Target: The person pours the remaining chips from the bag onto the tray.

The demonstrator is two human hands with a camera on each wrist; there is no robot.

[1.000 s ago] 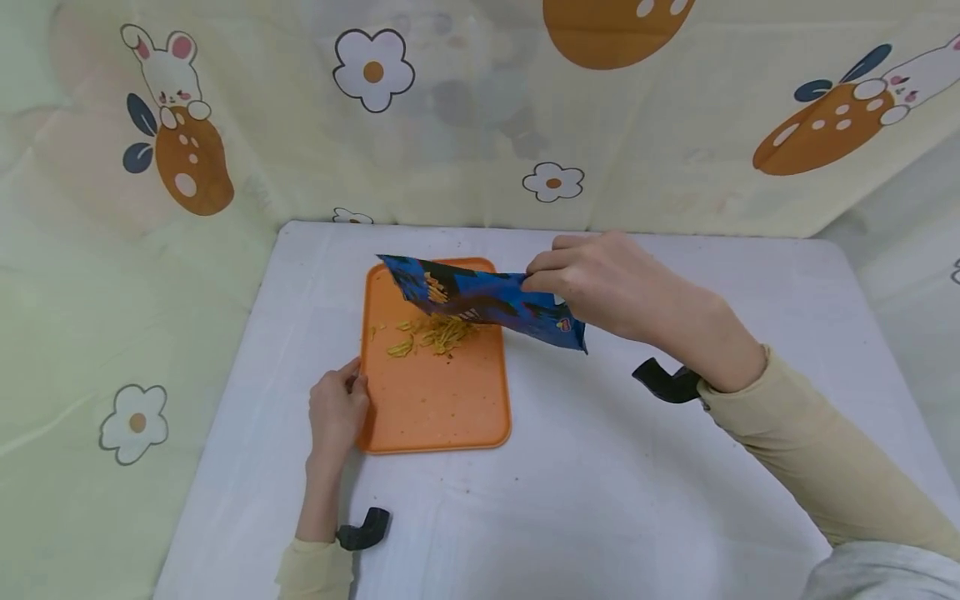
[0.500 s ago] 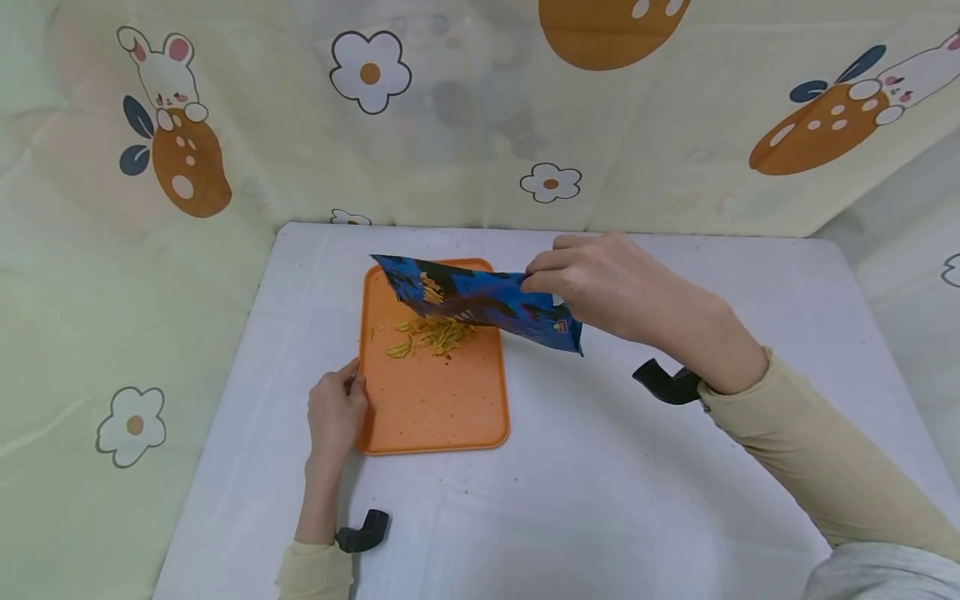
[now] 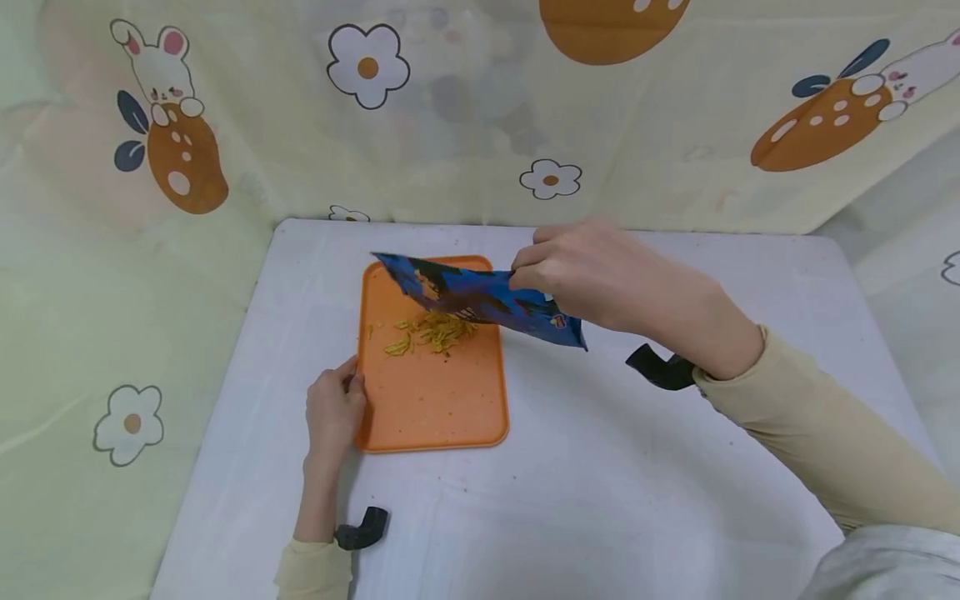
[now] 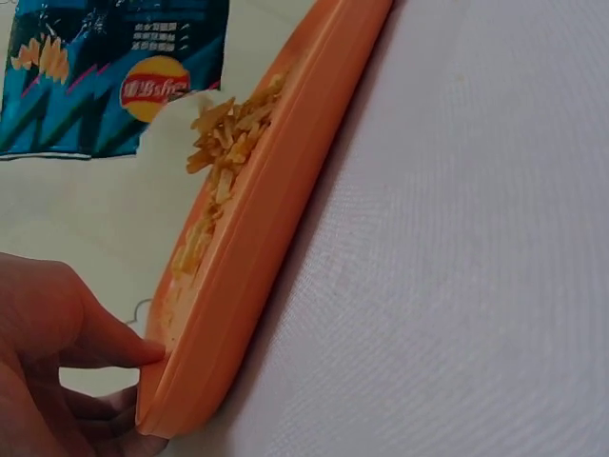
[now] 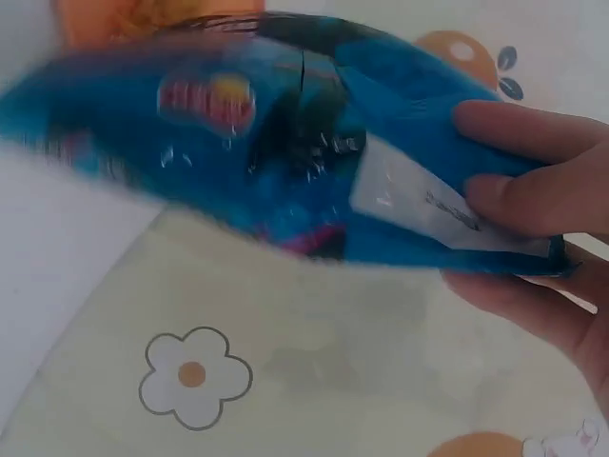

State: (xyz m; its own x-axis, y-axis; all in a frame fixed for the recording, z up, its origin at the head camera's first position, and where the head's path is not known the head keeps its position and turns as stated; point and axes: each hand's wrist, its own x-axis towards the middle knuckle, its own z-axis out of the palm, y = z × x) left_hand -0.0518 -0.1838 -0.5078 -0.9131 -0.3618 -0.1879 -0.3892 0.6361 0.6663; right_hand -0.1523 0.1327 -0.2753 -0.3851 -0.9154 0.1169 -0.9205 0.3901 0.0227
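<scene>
My right hand [image 3: 607, 279] pinches a blue snack bag [image 3: 480, 292] by its edge and holds it above an orange tray [image 3: 435, 408]. The bag [image 5: 295, 143] is motion-blurred in the right wrist view, with thumb and fingers on either side of one end. Under the bag, a small heap of yellow, stick-shaped chips [image 3: 442, 333] lies on the tray, partly hidden by the bag. My left hand [image 3: 333, 408] grips the tray's left edge. Close up in the left wrist view, the thumb presses the tray's rim [image 4: 257, 228] and the other fingers are at its outer side.
The tray lies on a white-covered table [image 3: 622, 492] with a few small crumbs about. A patterned curtain [image 3: 465, 117] hangs behind the table and along the left. Black straps [image 3: 363, 529] stick out at both wrists.
My right hand has shifted slightly up and to the left, while the bag stays over the tray. My left hand and the heap of chips look the same.
</scene>
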